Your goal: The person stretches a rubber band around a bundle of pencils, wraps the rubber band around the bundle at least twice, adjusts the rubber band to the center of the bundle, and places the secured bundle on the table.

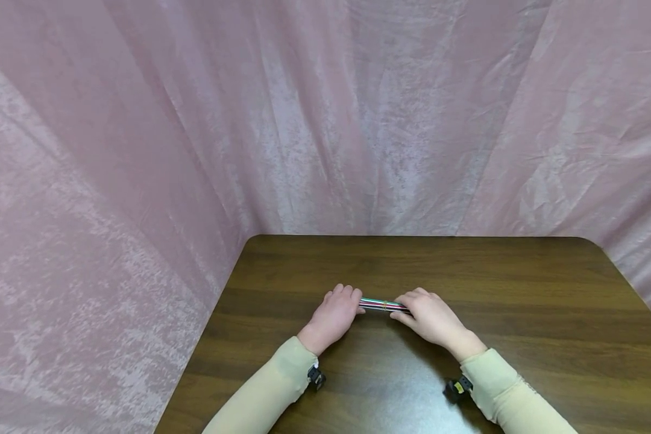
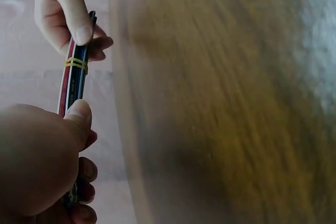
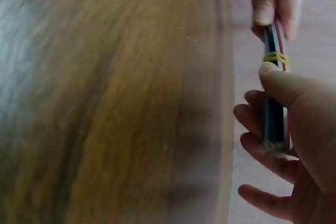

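Observation:
A thin bundle of pencils (image 1: 374,304), in dark, red, white and green stripes, stretches between the two hands above the table. A yellow rubber band (image 2: 75,63) wraps around its middle. The left hand (image 1: 336,316) grips one end, with its thumb along the side and fingers curled beneath. At the other end, the right hand (image 1: 431,316) pinches the bundle between thumb and fingers, close to the band. In the right wrist view, the near end of the pencils (image 3: 275,124) shows between the thumb and the spread fingers. The palms hide parts of the bundle.
A dark brown wooden table (image 1: 521,289) with rounded far corners lies under the hands. Pink velvet curtain (image 1: 385,120) hangs behind it and along the left side. Black wrist cameras (image 1: 316,378) sit at both cream sleeves (image 1: 271,386).

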The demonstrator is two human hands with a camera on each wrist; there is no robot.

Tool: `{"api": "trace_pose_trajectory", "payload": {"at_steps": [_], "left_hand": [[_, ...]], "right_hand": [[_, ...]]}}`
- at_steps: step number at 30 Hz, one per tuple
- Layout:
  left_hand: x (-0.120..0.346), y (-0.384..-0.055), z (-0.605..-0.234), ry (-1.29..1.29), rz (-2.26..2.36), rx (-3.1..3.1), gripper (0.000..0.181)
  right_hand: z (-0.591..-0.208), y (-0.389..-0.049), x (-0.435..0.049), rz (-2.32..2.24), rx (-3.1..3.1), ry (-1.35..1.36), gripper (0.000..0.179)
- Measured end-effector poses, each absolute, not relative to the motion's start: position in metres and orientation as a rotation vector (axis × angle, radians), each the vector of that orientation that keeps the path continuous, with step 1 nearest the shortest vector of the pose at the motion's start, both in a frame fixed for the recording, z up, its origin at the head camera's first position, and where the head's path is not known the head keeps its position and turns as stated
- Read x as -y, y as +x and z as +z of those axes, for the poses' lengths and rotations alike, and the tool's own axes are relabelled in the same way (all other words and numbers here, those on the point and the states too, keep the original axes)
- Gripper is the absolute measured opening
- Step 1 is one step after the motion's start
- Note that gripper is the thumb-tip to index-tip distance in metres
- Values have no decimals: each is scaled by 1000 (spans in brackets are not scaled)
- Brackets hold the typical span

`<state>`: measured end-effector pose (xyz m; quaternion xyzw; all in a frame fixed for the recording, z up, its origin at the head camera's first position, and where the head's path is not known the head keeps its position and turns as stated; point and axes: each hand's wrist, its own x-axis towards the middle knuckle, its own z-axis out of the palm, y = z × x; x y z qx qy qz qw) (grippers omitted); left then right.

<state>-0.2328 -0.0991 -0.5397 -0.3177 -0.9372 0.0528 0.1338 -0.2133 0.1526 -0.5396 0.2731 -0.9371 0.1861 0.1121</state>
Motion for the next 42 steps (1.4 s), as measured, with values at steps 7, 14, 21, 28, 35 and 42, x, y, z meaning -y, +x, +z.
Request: {"api": "trace_pose_trajectory", "payload": {"at_steps": [7, 14, 21, 28, 35, 42], "left_hand": [[87, -230, -536, -950, 237, 2605, 33], [85, -228, -532, -984, 205, 2659, 35], [90, -229, -529, -940, 186, 2648, 34], [82, -226, -532, -1037, 207, 2589, 28], [88, -228, -532, -975, 160, 2691, 32], [87, -229, -533, -1006, 230, 2634, 35]], "right_hand": [[-537, -212, -141, 400, 2679, 905, 22], [-532, -212, -137, 447, 2704, 910, 38], [-530, -211, -145, 460, 2685, 841, 25], [-530, -213, -137, 476, 2670, 962, 27], [-527, -213, -144, 505, 2727, 873, 28], [-532, -214, -140, 460, 2685, 934, 23]]}}
